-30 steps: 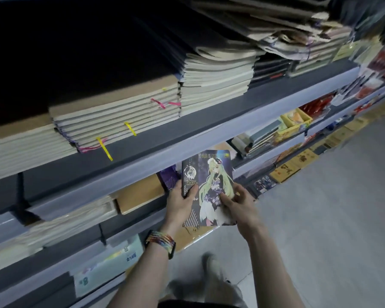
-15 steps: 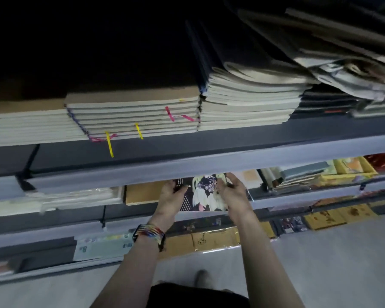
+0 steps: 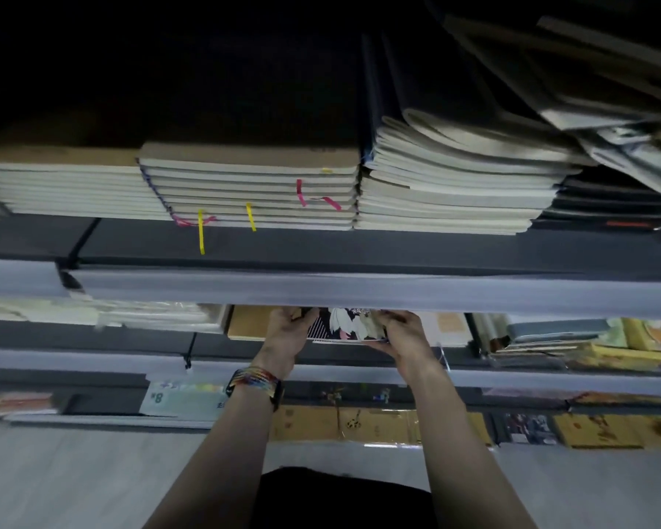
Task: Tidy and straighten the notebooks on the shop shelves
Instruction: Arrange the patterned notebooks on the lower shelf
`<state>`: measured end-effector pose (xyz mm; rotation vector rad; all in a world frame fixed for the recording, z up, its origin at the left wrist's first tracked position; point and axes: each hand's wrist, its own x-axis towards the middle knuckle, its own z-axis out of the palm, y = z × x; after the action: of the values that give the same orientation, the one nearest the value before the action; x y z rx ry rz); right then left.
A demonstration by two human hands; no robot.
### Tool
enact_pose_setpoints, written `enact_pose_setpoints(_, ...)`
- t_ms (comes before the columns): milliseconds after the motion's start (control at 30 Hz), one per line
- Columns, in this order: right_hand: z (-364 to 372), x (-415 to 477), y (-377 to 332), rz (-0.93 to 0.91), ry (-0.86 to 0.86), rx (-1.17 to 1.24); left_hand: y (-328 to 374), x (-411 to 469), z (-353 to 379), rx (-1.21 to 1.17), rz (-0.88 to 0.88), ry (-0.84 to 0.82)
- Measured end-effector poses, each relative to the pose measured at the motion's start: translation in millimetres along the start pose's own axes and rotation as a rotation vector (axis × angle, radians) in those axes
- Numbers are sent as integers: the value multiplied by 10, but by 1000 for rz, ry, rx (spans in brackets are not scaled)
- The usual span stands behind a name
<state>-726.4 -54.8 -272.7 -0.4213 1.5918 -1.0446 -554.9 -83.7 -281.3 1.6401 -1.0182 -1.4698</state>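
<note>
Fingers of the left hand [image 3: 283, 332] curl round the left edge of an illustrated notebook [image 3: 346, 326], and the right hand [image 3: 405, 337] grips its right edge, thumb on the cover. The notebook sits between both hands, partly inside the middle shelf [image 3: 130, 366], its near edge lifted and its far part hidden behind the pale front lip of the upper shelf [image 3: 359, 292]. A multicoloured wristband [image 3: 254, 383] circles the left wrist. Just left of the left hand lies a brown notebook [image 3: 247, 324], flat on the same shelf. On the upper shelf, a kraft-covered stack [image 3: 252, 192] rests with pink and yellow ribbon markers [image 3: 201, 232] hanging from its pages. A curled stack [image 3: 455, 200] touches its right side, its top covers bent upward. Further notebooks line the bottom shelf [image 3: 397, 425] above the grey floor [image 3: 54, 471].
</note>
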Motion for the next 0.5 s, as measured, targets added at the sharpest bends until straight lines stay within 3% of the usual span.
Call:
enact_pose_setpoints(267,-90,20,-49,8,-13,-23,59,9,108,92,-11,-8)
enact_pose_setpoints(500,-118,147,161,48,-46,-9,-117,22,130,99,-133,-11)
